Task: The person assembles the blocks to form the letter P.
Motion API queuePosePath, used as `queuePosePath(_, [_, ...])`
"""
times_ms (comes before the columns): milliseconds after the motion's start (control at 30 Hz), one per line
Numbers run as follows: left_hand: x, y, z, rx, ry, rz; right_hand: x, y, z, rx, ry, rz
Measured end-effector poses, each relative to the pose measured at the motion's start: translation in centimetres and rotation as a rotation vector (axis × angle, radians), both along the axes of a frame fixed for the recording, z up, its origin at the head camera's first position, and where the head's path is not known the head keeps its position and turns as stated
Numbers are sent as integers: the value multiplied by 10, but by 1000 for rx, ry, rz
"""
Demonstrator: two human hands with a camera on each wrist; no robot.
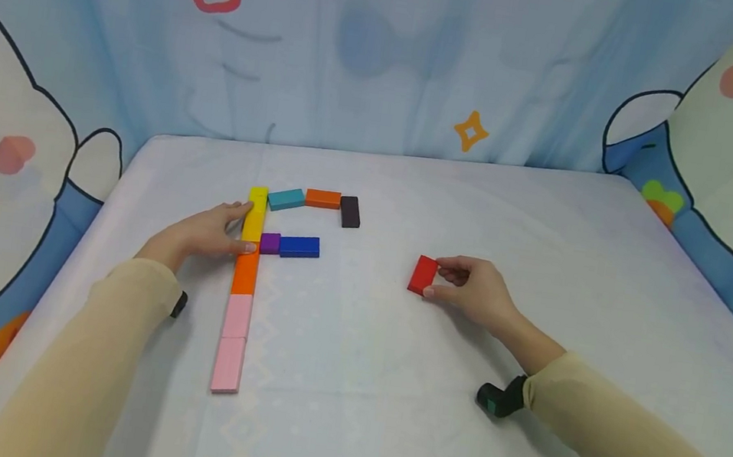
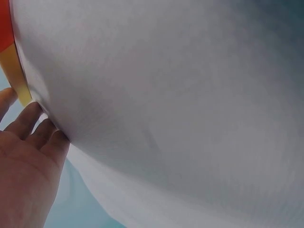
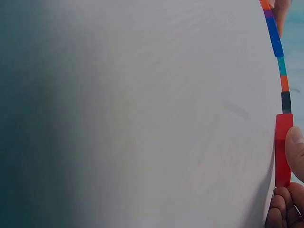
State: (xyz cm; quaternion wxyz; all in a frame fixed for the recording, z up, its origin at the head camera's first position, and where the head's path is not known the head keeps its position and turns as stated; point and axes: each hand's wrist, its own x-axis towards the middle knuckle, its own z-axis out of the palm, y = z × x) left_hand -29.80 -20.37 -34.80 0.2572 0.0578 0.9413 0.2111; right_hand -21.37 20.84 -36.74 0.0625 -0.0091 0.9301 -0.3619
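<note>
My left hand (image 1: 209, 229) touches the column of blocks from its left side, index fingertip by the upper yellow block (image 1: 260, 194) and thumb tip near the seam of the lower yellow block (image 1: 254, 228) and an orange block (image 1: 245, 274). Its fingers look fairly straight in the left wrist view, by a yellow block (image 2: 16, 73). Between thumb and fingers, my right hand (image 1: 472, 293) pinches a red block (image 1: 423, 274), tilted slightly, at the right of the table. The right wrist view shows this red block (image 3: 283, 152) from the side, thumb on its face.
Two pink blocks (image 1: 230, 353) continue the column toward me. Purple (image 1: 270, 244) and blue (image 1: 300, 247) blocks branch right from its middle. Teal (image 1: 286, 199), orange (image 1: 323, 199) and black (image 1: 351, 212) blocks branch from its top. A patterned curtain (image 1: 376, 52) hangs behind the white table (image 1: 338, 441).
</note>
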Motion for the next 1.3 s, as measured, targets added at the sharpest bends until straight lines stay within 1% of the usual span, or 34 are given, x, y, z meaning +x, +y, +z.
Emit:
queuePosePath(200, [-2,-2,-2,6,11,-18,-15,-27,-2,-9,0,9])
queuePosePath(300, [-1,-2,-1,5,9,-16,-22,-39,-1,-7,-4,2])
queuePosePath(467, [0,0,2,4,12,-25,-30,-57,0,-19,-17,-16])
queuePosePath(633, [0,0,2,7,17,-29,-37,-73,0,-25,-32,-27])
queuePosePath(833, [1,-2,3,6,15,-35,-43,-95,2,-4,-52,-56])
queuePosePath(1000, [2,-3,2,19,10,-34,-47,-111,2,-16,-70,-83])
queuePosePath(1167, [2,-1,2,12,5,-9,-49,-121,2,-30,-79,-103])
queuePosePath(1267, [4,0,4,10,9,8,-50,-126,3,-25,-80,-115])
queuePosePath(1300, [4,1,5,12,11,4,-50,-127,3,-23,-81,-119])
